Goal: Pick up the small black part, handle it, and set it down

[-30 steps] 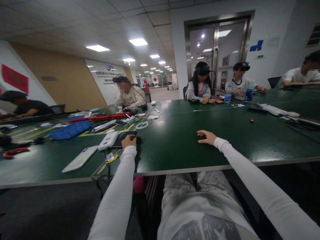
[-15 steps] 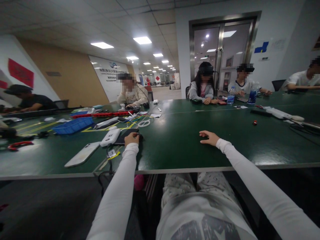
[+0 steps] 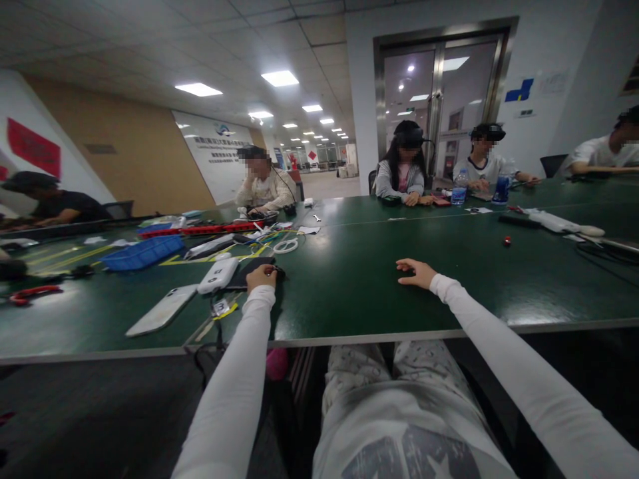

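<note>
My left hand [image 3: 260, 276] rests at the right end of a flat black item [image 3: 240, 275] on the green table. Its fingers are curled together around something small and dark, which they mostly hide. Left of that hand lie a white device [image 3: 218, 275] and a white smartphone [image 3: 162, 310]. My right hand [image 3: 417, 273] hovers at or just over the tabletop, thumb and fingers apart, with nothing between them. A small red object [image 3: 507, 241] sits farther off to its right.
On the left stand a blue tray [image 3: 144, 253] and a ring of white cable [image 3: 285, 246]. A white tool-like item [image 3: 554, 222] and dark cables lie at the right. Several people sit around the table [image 3: 344, 293], with bottles [image 3: 460, 187] near one.
Both hands hold nearly the same pose. The whole view has shifted very slightly, with the scene a little farther left.
</note>
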A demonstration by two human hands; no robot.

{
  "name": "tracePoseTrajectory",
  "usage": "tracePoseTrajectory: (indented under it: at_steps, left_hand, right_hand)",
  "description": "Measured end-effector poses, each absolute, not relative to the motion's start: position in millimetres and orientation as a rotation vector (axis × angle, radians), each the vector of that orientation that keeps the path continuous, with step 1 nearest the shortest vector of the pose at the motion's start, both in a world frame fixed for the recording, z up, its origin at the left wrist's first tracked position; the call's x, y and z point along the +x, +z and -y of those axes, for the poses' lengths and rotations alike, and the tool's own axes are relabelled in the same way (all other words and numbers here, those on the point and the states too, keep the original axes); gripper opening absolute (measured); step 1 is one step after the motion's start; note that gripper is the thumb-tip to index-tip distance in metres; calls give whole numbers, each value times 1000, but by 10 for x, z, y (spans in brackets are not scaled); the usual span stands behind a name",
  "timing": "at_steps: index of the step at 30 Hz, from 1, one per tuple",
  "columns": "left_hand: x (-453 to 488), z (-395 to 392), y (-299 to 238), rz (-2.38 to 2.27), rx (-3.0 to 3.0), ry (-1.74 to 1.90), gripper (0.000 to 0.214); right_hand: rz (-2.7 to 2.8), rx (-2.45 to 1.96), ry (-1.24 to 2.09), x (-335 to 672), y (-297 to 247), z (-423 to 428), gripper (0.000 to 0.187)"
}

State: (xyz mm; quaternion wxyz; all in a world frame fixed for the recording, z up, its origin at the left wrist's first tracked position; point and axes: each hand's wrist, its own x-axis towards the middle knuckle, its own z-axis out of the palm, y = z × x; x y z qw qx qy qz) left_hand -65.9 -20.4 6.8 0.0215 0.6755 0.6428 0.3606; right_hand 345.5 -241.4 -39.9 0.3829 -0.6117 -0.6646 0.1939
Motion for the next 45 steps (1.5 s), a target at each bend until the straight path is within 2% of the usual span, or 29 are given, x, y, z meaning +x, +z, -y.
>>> tracePoseTrajectory:
  at_steps: [13,34,39,45]
  left_hand:
    - [-715,92,16,-2018,2196,1108,25]
    - [-710,66,11,-2123,2300,859,31]
    - [-469,208,-10,-1919,2390,900,26]
    - [253,527,-116,-1440,2553,926,20]
  right_hand:
    - [1713,-1568,476,3448,-382,2425,56]
    - [1716,-1545,436,3461,-434,2398,55]
    - [1742,-1541,400,3437,-407,2420,53]
    - [1759,-1505,300,3319,-314,2499,56]
